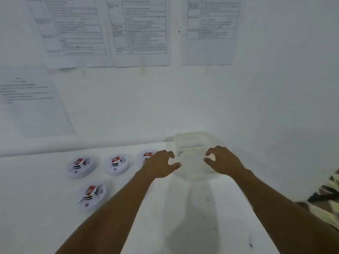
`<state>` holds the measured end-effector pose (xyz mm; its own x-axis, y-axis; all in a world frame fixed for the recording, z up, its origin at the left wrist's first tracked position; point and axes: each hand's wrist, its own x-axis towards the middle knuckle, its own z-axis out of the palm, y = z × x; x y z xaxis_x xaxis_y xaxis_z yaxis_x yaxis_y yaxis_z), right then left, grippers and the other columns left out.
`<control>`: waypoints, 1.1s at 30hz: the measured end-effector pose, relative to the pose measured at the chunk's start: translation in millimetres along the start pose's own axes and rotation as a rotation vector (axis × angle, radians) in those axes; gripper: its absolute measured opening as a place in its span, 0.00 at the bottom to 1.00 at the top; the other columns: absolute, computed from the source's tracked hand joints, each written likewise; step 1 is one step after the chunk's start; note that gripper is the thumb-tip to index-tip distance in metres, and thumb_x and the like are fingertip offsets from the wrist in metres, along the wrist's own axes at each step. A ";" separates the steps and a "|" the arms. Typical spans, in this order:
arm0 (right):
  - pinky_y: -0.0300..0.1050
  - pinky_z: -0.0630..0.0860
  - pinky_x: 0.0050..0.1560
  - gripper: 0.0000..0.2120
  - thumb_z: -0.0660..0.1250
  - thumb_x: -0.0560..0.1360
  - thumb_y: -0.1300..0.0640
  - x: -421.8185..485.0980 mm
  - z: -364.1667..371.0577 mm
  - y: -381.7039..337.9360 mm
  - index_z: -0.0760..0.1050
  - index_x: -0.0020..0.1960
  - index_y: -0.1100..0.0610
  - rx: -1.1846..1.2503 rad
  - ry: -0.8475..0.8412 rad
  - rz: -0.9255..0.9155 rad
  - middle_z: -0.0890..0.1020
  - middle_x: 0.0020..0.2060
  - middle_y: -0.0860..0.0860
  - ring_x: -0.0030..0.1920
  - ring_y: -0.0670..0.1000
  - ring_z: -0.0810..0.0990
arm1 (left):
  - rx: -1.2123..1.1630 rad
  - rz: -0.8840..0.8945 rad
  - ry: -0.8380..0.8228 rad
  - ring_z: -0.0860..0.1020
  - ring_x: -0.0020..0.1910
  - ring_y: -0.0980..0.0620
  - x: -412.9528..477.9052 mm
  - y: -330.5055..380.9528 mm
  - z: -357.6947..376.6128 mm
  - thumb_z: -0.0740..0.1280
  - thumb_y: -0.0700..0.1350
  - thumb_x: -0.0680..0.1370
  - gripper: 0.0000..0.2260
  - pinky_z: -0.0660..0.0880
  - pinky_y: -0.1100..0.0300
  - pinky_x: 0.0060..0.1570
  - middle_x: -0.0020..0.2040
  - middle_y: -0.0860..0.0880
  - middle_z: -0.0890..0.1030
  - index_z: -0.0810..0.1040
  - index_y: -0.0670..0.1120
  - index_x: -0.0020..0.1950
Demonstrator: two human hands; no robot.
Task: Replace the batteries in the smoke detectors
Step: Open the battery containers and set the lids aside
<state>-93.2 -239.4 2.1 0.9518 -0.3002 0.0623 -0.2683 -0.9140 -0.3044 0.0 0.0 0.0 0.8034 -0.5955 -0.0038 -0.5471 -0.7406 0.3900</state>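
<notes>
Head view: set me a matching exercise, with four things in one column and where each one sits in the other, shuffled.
Things:
1. clear plastic container
2. nearest smoke detector
3. patterned cloth
4. printed sheets

Places:
A. on the wall
B. at the right edge of the frame
C. between the left hand and the right hand
D. alone in the front row, left of the left forearm

Pairs: 1-C, 2-D, 3-B, 4-A.
</notes>
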 end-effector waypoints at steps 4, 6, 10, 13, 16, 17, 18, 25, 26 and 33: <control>0.52 0.70 0.63 0.18 0.66 0.77 0.44 -9.3 13.6 14.3 0.75 0.64 0.49 0.119 0.084 0.015 0.70 0.68 0.52 0.66 0.57 0.69 | -0.230 -0.041 0.070 0.76 0.60 0.48 1.8 22.5 34.5 0.66 0.60 0.77 0.25 0.73 0.50 0.60 0.64 0.48 0.74 0.69 0.48 0.69; 0.49 0.69 0.62 0.18 0.68 0.76 0.45 -9.2 16.8 19.0 0.75 0.64 0.49 0.219 0.078 0.054 0.71 0.67 0.54 0.65 0.57 0.72 | -0.368 -0.089 0.131 0.79 0.53 0.50 1.9 32.2 45.2 0.68 0.57 0.77 0.24 0.76 0.52 0.55 0.62 0.48 0.76 0.69 0.46 0.68; 0.45 0.70 0.59 0.19 0.72 0.74 0.45 -14.2 14.0 25.2 0.75 0.62 0.50 0.418 0.071 0.134 0.78 0.62 0.52 0.62 0.54 0.76 | -0.679 -0.177 0.229 0.82 0.45 0.51 -1.7 43.2 57.9 0.71 0.48 0.76 0.18 0.80 0.52 0.48 0.54 0.48 0.80 0.71 0.46 0.63; 0.41 0.69 0.52 0.18 0.74 0.72 0.47 -26.0 12.7 29.3 0.77 0.58 0.50 0.566 0.058 0.164 0.78 0.60 0.51 0.59 0.52 0.77 | -0.823 -0.252 0.307 0.81 0.44 0.48 -9.8 44.2 65.0 0.71 0.46 0.76 0.13 0.80 0.50 0.45 0.50 0.46 0.80 0.72 0.48 0.58; 0.39 0.72 0.43 0.13 0.76 0.70 0.46 -38.6 15.7 35.7 0.78 0.53 0.46 0.733 0.018 0.160 0.79 0.55 0.51 0.52 0.48 0.78 | -0.912 -0.274 0.328 0.79 0.43 0.48 -23.7 38.6 69.6 0.71 0.46 0.76 0.11 0.79 0.52 0.42 0.50 0.45 0.80 0.72 0.52 0.55; 0.38 0.72 0.41 0.13 0.76 0.70 0.47 -40.9 17.7 37.8 0.78 0.52 0.45 0.786 0.005 0.154 0.80 0.54 0.51 0.51 0.47 0.78 | -0.956 -0.265 0.311 0.78 0.41 0.49 -28.0 37.0 70.9 0.71 0.46 0.76 0.11 0.78 0.54 0.40 0.51 0.45 0.79 0.72 0.53 0.55; 0.38 0.73 0.41 0.12 0.77 0.69 0.47 -42.7 18.6 38.5 0.79 0.50 0.44 0.837 -0.006 0.151 0.80 0.53 0.51 0.49 0.47 0.78 | -0.993 -0.250 0.288 0.77 0.41 0.50 -32.0 36.2 71.3 0.71 0.46 0.76 0.11 0.77 0.56 0.39 0.51 0.44 0.78 0.71 0.55 0.55; 0.43 0.73 0.45 0.10 0.78 0.69 0.51 -36.6 20.2 40.7 0.80 0.48 0.44 1.000 -0.098 0.145 0.80 0.52 0.56 0.49 0.52 0.76 | -1.121 -0.206 0.200 0.74 0.40 0.51 -33.8 36.3 69.5 0.70 0.44 0.78 0.12 0.73 0.59 0.37 0.48 0.43 0.76 0.72 0.54 0.58; 0.45 0.73 0.46 0.11 0.78 0.69 0.50 -35.5 20.9 40.9 0.80 0.48 0.45 1.014 -0.110 0.148 0.81 0.52 0.59 0.49 0.54 0.77 | -1.111 -0.204 0.216 0.74 0.41 0.51 -31.8 35.1 69.8 0.70 0.45 0.77 0.11 0.73 0.58 0.38 0.47 0.45 0.75 0.74 0.54 0.57; 0.52 0.74 0.46 0.21 0.77 0.61 0.41 -33.6 22.7 42.2 0.78 0.51 0.46 1.066 -0.196 0.157 0.78 0.45 0.63 0.44 0.59 0.75 | -0.857 -0.124 0.258 0.73 0.60 0.53 -26.0 27.6 72.2 0.69 0.47 0.78 0.14 0.73 0.52 0.62 0.66 0.53 0.70 0.74 0.57 0.62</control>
<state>-133.2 -261.6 -34.4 0.9507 -0.2577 -0.1726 -0.2124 -0.1357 -0.9677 -53.0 -27.5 -55.6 0.9293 -0.3619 0.0743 -0.1727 -0.2476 0.9534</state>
